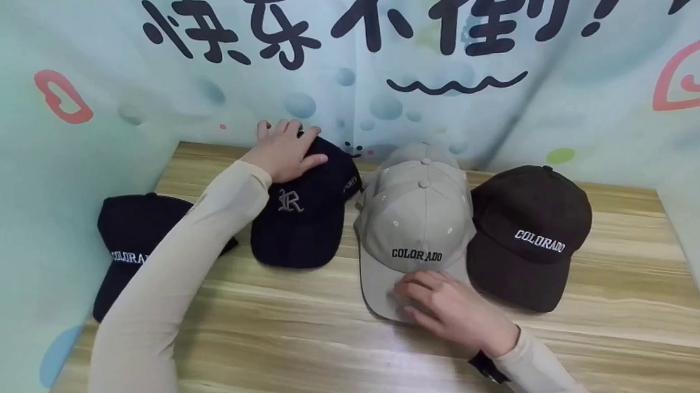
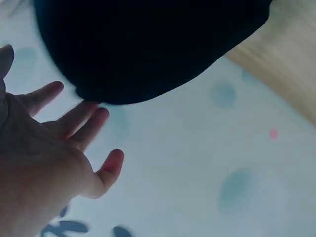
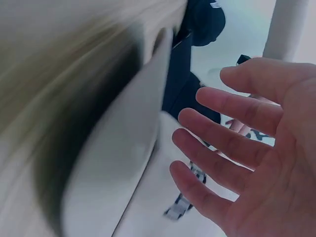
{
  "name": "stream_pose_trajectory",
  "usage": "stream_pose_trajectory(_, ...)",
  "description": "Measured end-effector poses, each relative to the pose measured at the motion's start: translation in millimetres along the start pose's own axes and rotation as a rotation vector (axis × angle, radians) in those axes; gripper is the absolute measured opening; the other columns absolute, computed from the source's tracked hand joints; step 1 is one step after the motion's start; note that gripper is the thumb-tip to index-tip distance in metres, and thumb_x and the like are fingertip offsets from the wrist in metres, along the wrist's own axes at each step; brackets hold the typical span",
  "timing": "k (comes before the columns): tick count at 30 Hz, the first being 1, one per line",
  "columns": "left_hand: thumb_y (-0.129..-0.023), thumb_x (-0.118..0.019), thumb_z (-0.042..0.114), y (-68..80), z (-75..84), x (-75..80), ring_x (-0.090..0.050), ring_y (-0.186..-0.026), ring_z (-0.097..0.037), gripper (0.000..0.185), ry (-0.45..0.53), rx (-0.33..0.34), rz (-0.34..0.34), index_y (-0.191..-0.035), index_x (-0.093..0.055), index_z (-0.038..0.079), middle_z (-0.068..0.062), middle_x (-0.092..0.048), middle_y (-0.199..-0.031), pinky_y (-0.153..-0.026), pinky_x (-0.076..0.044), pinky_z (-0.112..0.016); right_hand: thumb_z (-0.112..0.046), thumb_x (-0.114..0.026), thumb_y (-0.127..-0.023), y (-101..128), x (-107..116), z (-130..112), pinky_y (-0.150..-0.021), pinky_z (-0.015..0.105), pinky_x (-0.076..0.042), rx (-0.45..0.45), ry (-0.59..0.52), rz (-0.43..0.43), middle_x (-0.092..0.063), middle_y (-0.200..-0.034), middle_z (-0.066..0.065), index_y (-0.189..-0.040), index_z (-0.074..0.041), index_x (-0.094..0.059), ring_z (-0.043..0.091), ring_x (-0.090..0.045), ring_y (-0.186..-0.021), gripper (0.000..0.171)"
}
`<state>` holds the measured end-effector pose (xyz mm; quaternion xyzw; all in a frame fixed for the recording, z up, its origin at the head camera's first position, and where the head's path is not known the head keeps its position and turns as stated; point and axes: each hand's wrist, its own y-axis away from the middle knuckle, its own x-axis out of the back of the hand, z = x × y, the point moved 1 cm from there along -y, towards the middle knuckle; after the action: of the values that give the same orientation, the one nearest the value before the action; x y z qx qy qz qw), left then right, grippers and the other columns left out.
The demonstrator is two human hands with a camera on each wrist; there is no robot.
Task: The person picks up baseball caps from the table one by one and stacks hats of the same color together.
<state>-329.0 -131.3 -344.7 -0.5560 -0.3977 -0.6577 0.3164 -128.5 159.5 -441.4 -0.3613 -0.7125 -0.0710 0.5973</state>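
My left hand [image 1: 285, 153] is over the crown of a navy cap [image 1: 298, 238] with an "R" on its front. In the left wrist view its loosely spread fingers [image 2: 91, 126] are at the edge of the dark crown [image 2: 158, 49]. My right hand [image 1: 455, 311] hovers over the brim of a grey "COLORADO" cap [image 1: 414, 217]. The right wrist view shows its fingers [image 3: 217, 136] extended, with a gap between them and the grey brim [image 3: 116, 153]. More grey crowns [image 1: 425, 152] show behind the front one, overlapping it like a stack.
A dark brown "COLORADO" cap [image 1: 526, 235] sits right beside the grey ones. At the far left, another navy "COLORADO" cap [image 1: 136, 225] is partly covered by my left sleeve [image 1: 168, 278]. A printed cloth [image 1: 296, 85] encloses the wooden table [image 1: 310, 342] at the back and sides.
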Motion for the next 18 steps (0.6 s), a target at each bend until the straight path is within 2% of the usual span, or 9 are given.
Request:
stream_pose_trajectory(3, -0.102, -0.037, 0.049, 18.1, 1.7, 1.2, -0.025, -0.134, -0.041, 0.063, -0.023, -0.032, 0.011, -0.151, -0.029, 0.011, -0.024, -0.033, -0.145, -0.103, -0.010, -0.064, -0.019, -0.068, -0.089, -16, -1, -4, -0.088, 0.039, -0.048, 0.023, -0.037, -0.030, -0.063, -0.109, 0.006, -0.109, -0.007, -0.067, 0.022, -0.060, -0.101, 0.023)
stream_pose_trajectory(6, -0.101, -0.037, 0.050, 36.5, -7.1, 0.1, -0.021, -0.137, -0.041, 0.063, -0.029, -0.030, -0.018, -0.150, -0.031, 0.010, -0.025, -0.031, -0.147, -0.104, -0.007, -0.065, -0.019, -0.066, -0.091, -36, -2, -9, -0.088, 0.038, -0.048, 0.035, -0.075, -0.089, -0.063, -0.110, 0.008, -0.111, -0.005, -0.066, 0.023, -0.061, -0.101, 0.025)
stream_pose_trajectory(10, -0.102, -0.041, 0.043, 57.0, -33.2, -2.9, -0.018, -0.138, -0.045, 0.057, -0.022, 0.059, -0.099, -0.147, -0.037, 0.007, -0.028, -0.029, -0.148, -0.104, -0.002, -0.068, -0.019, -0.066, -0.091, -69, -6, -16, -0.091, 0.039, -0.047, 0.024, -0.082, -0.169, -0.061, -0.117, 0.011, -0.120, -0.005, -0.064, 0.026, -0.060, -0.105, 0.032)
stream_pose_trajectory(14, -0.103, -0.042, 0.031, 73.9, -66.3, -10.4, -0.027, -0.132, -0.050, 0.048, -0.022, 0.163, -0.193, -0.142, -0.043, 0.003, -0.030, -0.036, -0.143, -0.101, -0.008, -0.072, -0.016, -0.066, -0.090, -105, -17, -21, -0.090, 0.037, -0.049, 0.017, -0.080, -0.229, -0.060, -0.122, 0.013, -0.125, -0.006, -0.062, 0.027, -0.062, -0.104, 0.038)
stream_pose_trajectory(18, -0.103, -0.036, 0.038, 89.6, -97.7, -17.8, -0.031, -0.127, -0.053, 0.053, 0.011, 0.257, -0.267, -0.141, -0.044, 0.002, -0.032, -0.037, -0.141, -0.097, -0.015, -0.073, -0.015, -0.067, -0.089, -133, -34, -22, -0.089, 0.039, -0.049, -0.014, -0.050, -0.271, -0.056, -0.126, 0.014, -0.129, -0.006, -0.060, 0.028, -0.060, -0.106, 0.042)
